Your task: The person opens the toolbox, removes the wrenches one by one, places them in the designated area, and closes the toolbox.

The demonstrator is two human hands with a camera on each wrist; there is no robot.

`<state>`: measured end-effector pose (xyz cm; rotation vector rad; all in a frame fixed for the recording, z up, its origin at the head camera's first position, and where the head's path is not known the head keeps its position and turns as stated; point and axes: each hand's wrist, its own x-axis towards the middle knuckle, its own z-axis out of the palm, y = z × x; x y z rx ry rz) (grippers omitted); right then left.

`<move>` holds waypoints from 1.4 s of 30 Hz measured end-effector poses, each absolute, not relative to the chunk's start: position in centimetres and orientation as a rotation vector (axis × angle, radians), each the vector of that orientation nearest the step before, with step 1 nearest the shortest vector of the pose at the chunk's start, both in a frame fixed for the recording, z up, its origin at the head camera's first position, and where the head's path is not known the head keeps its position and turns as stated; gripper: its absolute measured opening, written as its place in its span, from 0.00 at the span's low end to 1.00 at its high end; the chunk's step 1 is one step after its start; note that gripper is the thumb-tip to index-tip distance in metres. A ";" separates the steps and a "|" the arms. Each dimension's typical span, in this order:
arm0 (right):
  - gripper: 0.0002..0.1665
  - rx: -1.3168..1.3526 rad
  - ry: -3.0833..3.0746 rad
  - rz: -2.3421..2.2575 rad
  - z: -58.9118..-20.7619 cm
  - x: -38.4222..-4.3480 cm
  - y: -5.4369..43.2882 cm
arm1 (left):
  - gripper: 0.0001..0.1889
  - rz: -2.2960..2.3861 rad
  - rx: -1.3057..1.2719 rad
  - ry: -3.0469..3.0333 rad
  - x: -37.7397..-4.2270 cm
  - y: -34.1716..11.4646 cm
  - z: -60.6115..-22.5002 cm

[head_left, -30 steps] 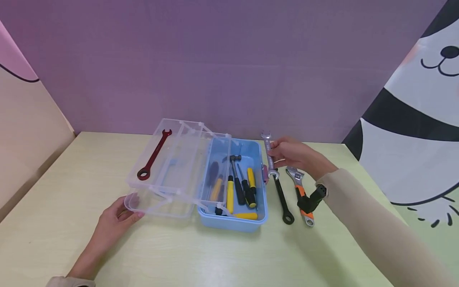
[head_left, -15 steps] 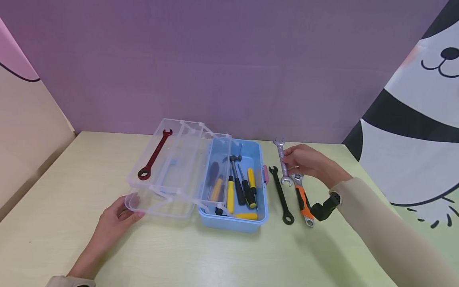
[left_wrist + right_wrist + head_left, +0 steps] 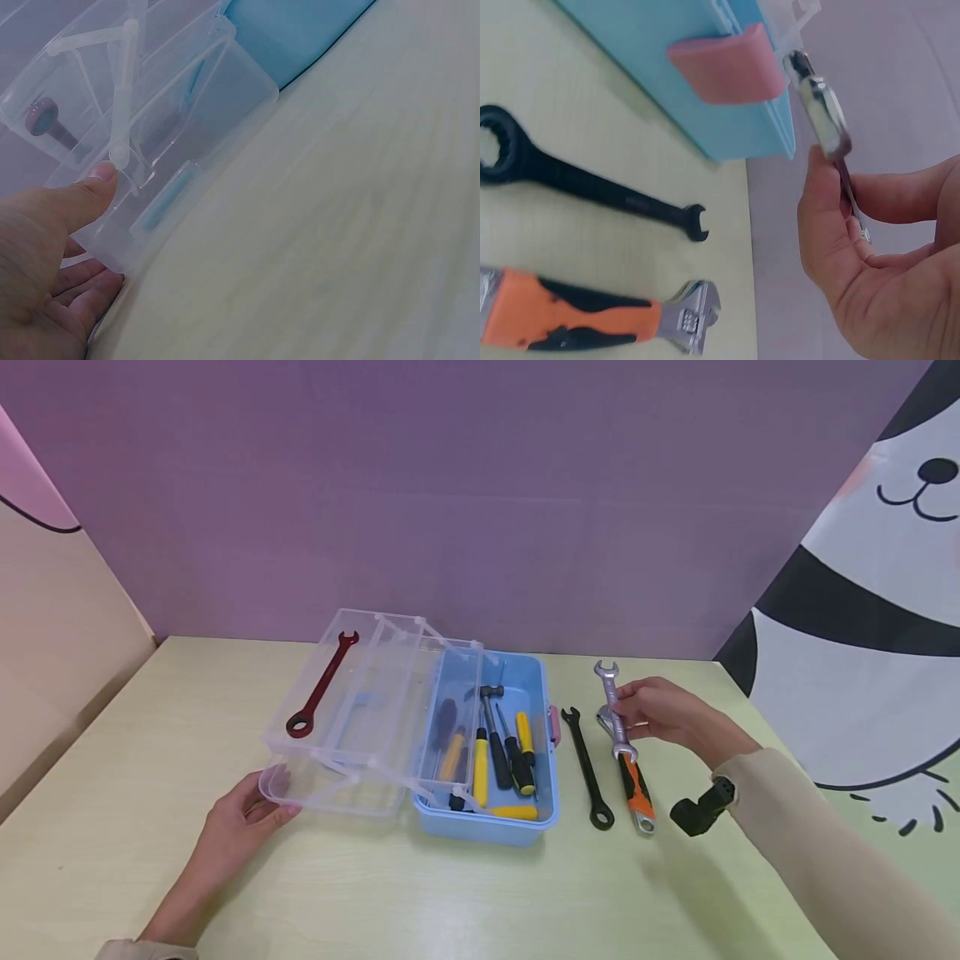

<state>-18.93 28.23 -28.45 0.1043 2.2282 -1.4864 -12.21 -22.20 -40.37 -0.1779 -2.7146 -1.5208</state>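
My right hand (image 3: 663, 714) pinches a silver open-end wrench (image 3: 611, 685) between thumb and fingers. In the head view the wrench overlaps the head of an orange-and-black adjustable wrench (image 3: 637, 793) on the table. A black combination wrench (image 3: 588, 772) lies left of that, beside the blue toolbox (image 3: 483, 832). My left hand (image 3: 232, 827) holds the near left corner of the toolbox's clear plastic lid (image 3: 247, 82), thumb on top and fingers beneath. The lid is swung out to the left, with a dark red combination wrench (image 3: 322, 685) in its clear tray section.
Inside the blue toolbox are a small hammer (image 3: 491, 691) and several yellow- or black-handled tools. A pink latch (image 3: 731, 67) sticks out on its right side. A purple wall (image 3: 480, 510) rises behind the table (image 3: 375, 893).
My right hand has carried the silver wrench rightward and toward me, from the toolbox's right edge, past the black wrench to the adjustable wrench. My left hand and the lid stay put.
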 end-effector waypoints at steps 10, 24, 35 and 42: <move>0.09 0.157 2.214 -1.486 -29.3 -18.3 30.1 | 0.30 -1.527 -0.168 -2.714 -12.1 -22.2 -40.4; 0.16 0.235 2.206 -1.470 -30.9 -17.5 32.7 | 0.31 -1.509 -0.162 -2.731 -12.0 -22.3 -40.4; 0.18 0.275 2.219 -1.447 -32.6 -16.9 34.5 | 0.30 -1.514 -0.160 -2.720 -12.0 -22.3 -40.5; 0.12 0.288 2.210 -1.454 -33.4 -16.6 35.3 | 0.30 -1.530 -0.142 -2.721 -12.0 -22.3 -40.6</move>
